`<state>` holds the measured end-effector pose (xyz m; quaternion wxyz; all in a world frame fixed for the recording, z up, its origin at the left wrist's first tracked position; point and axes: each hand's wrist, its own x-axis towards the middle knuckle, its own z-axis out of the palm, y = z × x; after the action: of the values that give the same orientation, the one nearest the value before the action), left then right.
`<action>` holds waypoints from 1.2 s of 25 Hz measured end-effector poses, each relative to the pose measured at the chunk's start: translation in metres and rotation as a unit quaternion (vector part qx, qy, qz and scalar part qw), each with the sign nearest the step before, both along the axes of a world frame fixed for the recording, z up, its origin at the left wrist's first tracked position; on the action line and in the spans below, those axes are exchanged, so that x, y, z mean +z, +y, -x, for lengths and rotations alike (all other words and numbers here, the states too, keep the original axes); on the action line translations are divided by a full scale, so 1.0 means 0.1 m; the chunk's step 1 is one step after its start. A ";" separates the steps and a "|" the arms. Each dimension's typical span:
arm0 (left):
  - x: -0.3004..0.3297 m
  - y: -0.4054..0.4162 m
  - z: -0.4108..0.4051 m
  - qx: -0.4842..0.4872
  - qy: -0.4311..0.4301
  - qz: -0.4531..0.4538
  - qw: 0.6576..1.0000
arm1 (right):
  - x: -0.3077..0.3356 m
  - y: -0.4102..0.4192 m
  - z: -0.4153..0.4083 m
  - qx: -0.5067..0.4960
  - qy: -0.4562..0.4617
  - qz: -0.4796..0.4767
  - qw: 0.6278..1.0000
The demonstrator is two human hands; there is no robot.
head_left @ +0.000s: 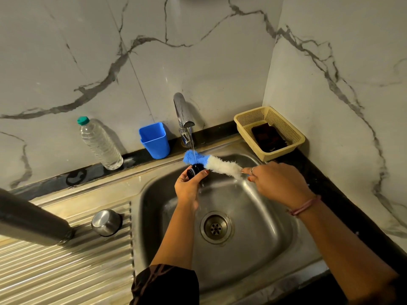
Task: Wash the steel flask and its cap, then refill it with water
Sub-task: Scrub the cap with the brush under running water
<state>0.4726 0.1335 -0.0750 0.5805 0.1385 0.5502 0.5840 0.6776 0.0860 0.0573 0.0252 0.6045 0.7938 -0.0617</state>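
Over the sink point(154, 194), our left hand point(188, 187) grips the black cap point(193, 170) at 12 o'clock under the water; our right hand point(277, 183) holds the brush point(220, 165); the steel flask point(28, 219) lies at 9 o'clock

Ribbed steel drainboard point(66, 271) bearing flask point(33, 221) and steel cup point(106, 222).

I see a blue-and-white brush point(211, 162) at twelve o'clock, a blue cup point(154, 140) at eleven and a cream basket point(269, 133) at one. The wall point(88, 51) is white marble, grey-veined.
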 end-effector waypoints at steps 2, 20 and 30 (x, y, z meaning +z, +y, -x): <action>0.02 -0.02 0.03 0.008 -0.006 0.011 1.000 | -0.01 0.02 -0.07 -0.013 0.014 0.029 0.999; 0.10 -0.05 0.10 0.013 -0.199 0.021 0.980 | -0.26 0.03 0.06 -0.042 0.072 0.059 0.995; 0.10 -0.01 -0.01 0.022 -0.166 0.061 0.984 | -0.22 0.00 0.09 -0.048 0.109 0.059 0.991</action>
<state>0.4739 0.1325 -0.0650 0.6580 -0.0081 0.4834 0.5773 0.6683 0.0861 0.0351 -0.0289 0.6288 0.7571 -0.1748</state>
